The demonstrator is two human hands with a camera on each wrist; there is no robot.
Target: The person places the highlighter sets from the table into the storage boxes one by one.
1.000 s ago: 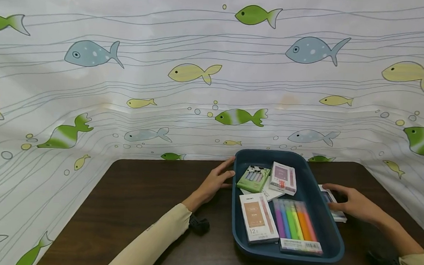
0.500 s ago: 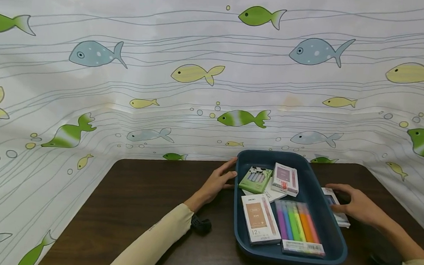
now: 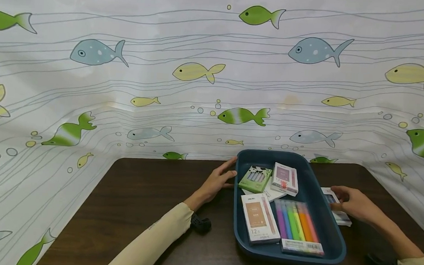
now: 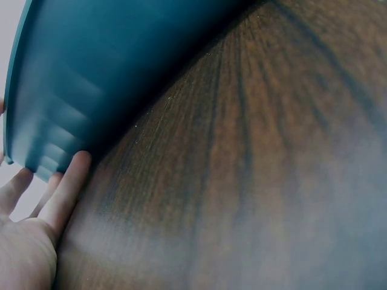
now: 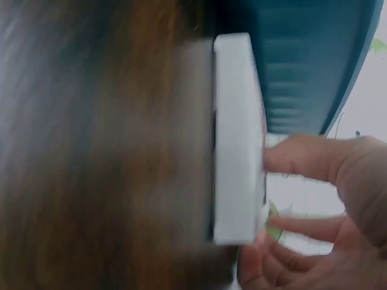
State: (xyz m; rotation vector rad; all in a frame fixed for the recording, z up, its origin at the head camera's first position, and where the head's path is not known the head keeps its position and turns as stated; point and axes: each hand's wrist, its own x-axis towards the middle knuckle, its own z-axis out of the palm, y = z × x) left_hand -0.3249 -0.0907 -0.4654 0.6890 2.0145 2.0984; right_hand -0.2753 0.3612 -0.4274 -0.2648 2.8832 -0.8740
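A dark blue plastic bin (image 3: pixel 288 257) stands on the table. My left hand (image 3: pixel 211 186) rests against its left side with fingers fairly straight; in the left wrist view, fingertips touch the ribbed bin wall (image 4: pixel 121 48). Right of the bin, a flat white pen box (image 3: pixel 342 218) with a dark blue panel lies on the table. My right hand (image 3: pixel 360 206) holds it, thumb against its upper face and the other fingers curled by its far end. The right wrist view shows the white box side (image 5: pixel 236 145) edge-on; the fingers' contact there is partly hidden.
Inside the bin lie a pack of coloured highlighters (image 3: pixel 298 224), a green box (image 3: pixel 256 178), a white box with a brown panel (image 3: pixel 259 218) and a white-and-pink box (image 3: pixel 285 178) on another white piece. A fish-patterned sheet (image 3: pixel 200 94) stands behind the dark wooden table (image 3: pixel 141 193).
The white pen box has shifted slightly right and nearer with my right hand, away from the bin. My left hand stays at the bin's side. The head view has moved a little.
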